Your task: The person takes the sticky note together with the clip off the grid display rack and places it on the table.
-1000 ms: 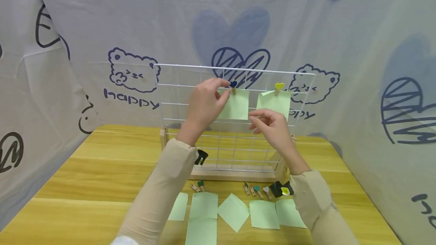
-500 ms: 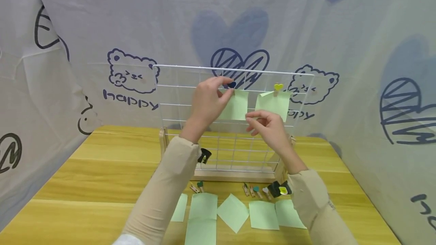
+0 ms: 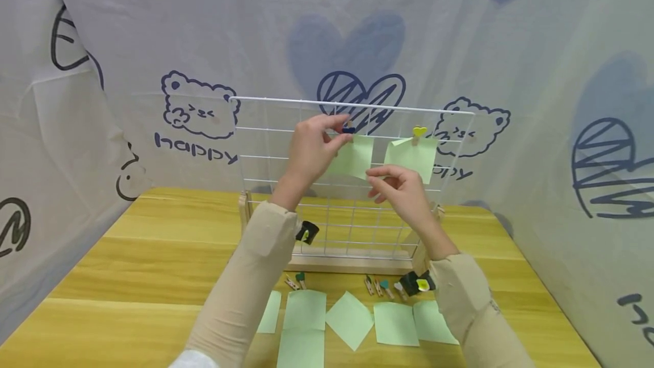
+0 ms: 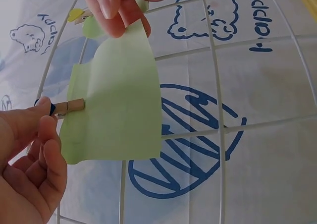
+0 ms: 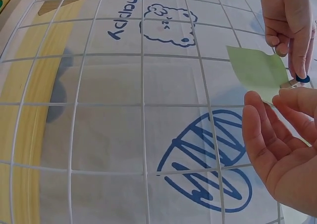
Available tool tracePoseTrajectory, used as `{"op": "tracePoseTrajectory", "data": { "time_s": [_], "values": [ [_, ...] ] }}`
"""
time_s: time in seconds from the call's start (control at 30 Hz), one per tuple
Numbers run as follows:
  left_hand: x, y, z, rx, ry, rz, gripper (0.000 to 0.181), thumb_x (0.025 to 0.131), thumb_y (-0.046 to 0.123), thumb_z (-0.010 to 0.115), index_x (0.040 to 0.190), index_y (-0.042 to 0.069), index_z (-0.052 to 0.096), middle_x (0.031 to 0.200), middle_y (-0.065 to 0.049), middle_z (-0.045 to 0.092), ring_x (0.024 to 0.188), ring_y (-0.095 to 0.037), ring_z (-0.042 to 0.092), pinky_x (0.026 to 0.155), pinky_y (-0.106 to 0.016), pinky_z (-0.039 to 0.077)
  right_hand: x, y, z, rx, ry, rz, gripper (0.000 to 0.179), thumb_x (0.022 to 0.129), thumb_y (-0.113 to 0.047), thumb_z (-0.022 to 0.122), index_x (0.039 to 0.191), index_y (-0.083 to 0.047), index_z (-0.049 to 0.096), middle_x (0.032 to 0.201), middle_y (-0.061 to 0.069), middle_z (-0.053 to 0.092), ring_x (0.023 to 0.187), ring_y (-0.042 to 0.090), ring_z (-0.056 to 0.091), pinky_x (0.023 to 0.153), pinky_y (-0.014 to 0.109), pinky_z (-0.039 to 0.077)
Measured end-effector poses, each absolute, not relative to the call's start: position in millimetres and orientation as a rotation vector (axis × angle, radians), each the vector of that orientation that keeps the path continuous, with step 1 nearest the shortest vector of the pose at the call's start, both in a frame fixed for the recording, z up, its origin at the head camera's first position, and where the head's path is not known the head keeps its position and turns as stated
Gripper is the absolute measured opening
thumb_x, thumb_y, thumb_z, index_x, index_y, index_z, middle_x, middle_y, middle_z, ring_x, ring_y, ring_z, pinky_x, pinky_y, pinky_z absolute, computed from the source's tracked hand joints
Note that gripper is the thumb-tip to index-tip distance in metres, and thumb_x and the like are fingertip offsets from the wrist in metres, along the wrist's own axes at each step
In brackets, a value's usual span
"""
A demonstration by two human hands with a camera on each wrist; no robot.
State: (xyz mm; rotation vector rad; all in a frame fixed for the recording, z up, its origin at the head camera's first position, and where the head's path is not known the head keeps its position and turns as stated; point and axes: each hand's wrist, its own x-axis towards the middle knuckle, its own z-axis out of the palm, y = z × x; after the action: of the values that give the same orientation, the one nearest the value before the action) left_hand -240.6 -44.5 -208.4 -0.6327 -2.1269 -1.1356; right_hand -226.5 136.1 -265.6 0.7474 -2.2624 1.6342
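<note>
My left hand [image 3: 309, 149] pinches a small wooden clothespin [image 4: 75, 105] by its dark blue heart end. In the left wrist view the pin's jaws lie over the edge of a pale green paper note [image 4: 119, 95], which bows outward. The thumb and fingers of my right hand [image 3: 403, 187] pinch the note's lower right corner. Behind the note stands a white wire grid [image 3: 352, 105]. To the right, a second green note [image 3: 413, 159] hangs from the grid under a clothespin with a yellow heart [image 3: 419, 131].
The grid stands in a wooden base [image 3: 352, 261] on the wooden table [image 3: 128, 277]. In front of it lie several clothespins [image 3: 385, 288] and several green notes [image 3: 349, 321]. A patterned cloth [image 3: 255, 33] hangs behind. Dark wrist straps show at both sleeves.
My left fingers have closed further over the blue heart, which now looks tipped. My right hand has shifted slightly left onto the note's corner, and the note's lower edge now bows.
</note>
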Motion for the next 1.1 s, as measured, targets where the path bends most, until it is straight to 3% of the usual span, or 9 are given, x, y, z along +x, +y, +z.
{"op": "tracePoseTrajectory", "data": {
  "time_s": [0.3, 0.57, 0.83, 1.1],
  "values": [
    [-241.9, -42.0, -207.3, -0.645, -2.126, -1.216, 0.024, 0.078, 0.003, 0.067, 0.102, -0.002, 0.065, 0.081, -0.012, 0.062, 0.051, -0.017, 0.054, 0.046, -0.020, 0.046, -228.6, 135.0, -266.2, 0.736, -2.254, 1.633, 0.017, 0.086, 0.000, 0.056, 0.099, 0.011, 0.061, 0.073, 0.016, 0.063, 0.061, 0.016, 0.061, 0.056, 0.027, 0.052],
    [-244.3, -42.2, -209.2, -0.655, -2.060, -1.279, 0.008, 0.077, 0.000, 0.067, 0.084, -0.004, 0.066, 0.077, -0.011, 0.064, 0.047, -0.017, 0.052, 0.045, -0.021, 0.046, -229.6, 134.7, -266.6, 0.732, -2.269, 1.606, 0.018, 0.086, 0.001, 0.056, 0.099, 0.011, 0.062, 0.073, 0.017, 0.063, 0.062, 0.017, 0.061, 0.056, 0.026, 0.052],
    [-247.4, -42.7, -216.3, -0.647, -1.924, -1.476, 0.006, 0.075, -0.006, 0.067, 0.081, -0.007, 0.065, 0.073, -0.014, 0.064, 0.042, -0.013, 0.048, 0.043, -0.021, 0.044, -228.0, 133.3, -265.4, 0.705, -2.293, 1.607, 0.018, 0.086, 0.000, 0.056, 0.100, 0.011, 0.062, 0.076, 0.019, 0.064, 0.062, 0.017, 0.061, 0.056, 0.027, 0.052],
    [-250.5, -41.2, -220.6, -0.611, -1.821, -1.572, 0.004, 0.075, -0.008, 0.066, 0.079, -0.009, 0.065, 0.074, -0.016, 0.064, 0.042, -0.010, 0.047, 0.041, -0.019, 0.042, -228.8, 133.2, -265.9, 0.683, -2.289, 1.596, 0.018, 0.085, 0.000, 0.057, 0.098, 0.011, 0.063, 0.075, 0.018, 0.064, 0.063, 0.027, 0.061, 0.055, 0.026, 0.052]
  ]
}}
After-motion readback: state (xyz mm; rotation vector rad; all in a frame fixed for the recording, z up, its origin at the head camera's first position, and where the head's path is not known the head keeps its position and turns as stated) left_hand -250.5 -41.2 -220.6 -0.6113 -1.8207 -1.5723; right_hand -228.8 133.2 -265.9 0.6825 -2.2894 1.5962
